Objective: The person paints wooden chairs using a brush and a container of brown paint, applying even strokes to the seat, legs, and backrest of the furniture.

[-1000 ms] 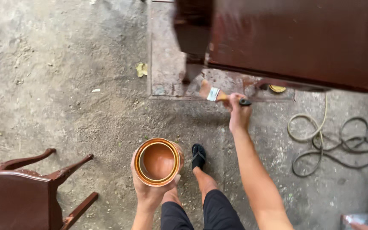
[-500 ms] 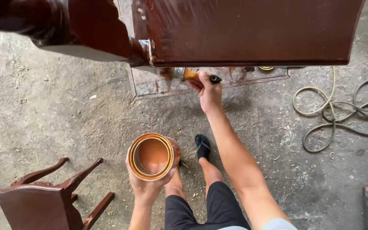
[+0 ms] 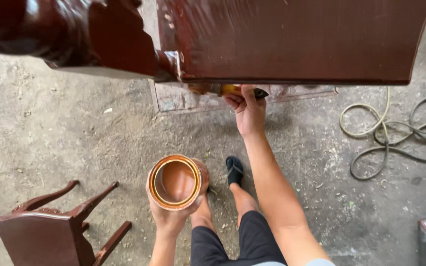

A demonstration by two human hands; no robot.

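Paintbrush (image 3: 230, 90) work was the step in hand: the brush sat under the lower edge of the dark red-brown wooden panel (image 3: 292, 39), which filled the top of the view just beyond the right hand (image 3: 248, 111). Only the yellowish ferrule and the black tip of the handle showed; the bristles were hidden by the panel edge, so whether they touched the wood could not be told. The glossy sheen on the panel suggested a wet coat being laid on.

The right hand was closed around the brush handle, fingers curled over it and thumb on the side, arm stretched forward. The left hand (image 3: 171, 219) was lower and nearer the body, its fingers wrapped round 1 open tin (image 3: 176, 182) tipped toward the camera, showing brown stain or varnish inside.

As a judgement, the next move called for a steady pull of the brush along the edge, or a dip back into the tin, with the tin kept from spilling.

Below the right forearm, 1 foot in a black sandal (image 3: 234, 170) stood on the dusty concrete floor (image 3: 75, 133). A stained chair (image 3: 55, 231) lay tipped over left of the left hand, and a coiled hose (image 3: 395, 138) lay well to the right of the right arm.
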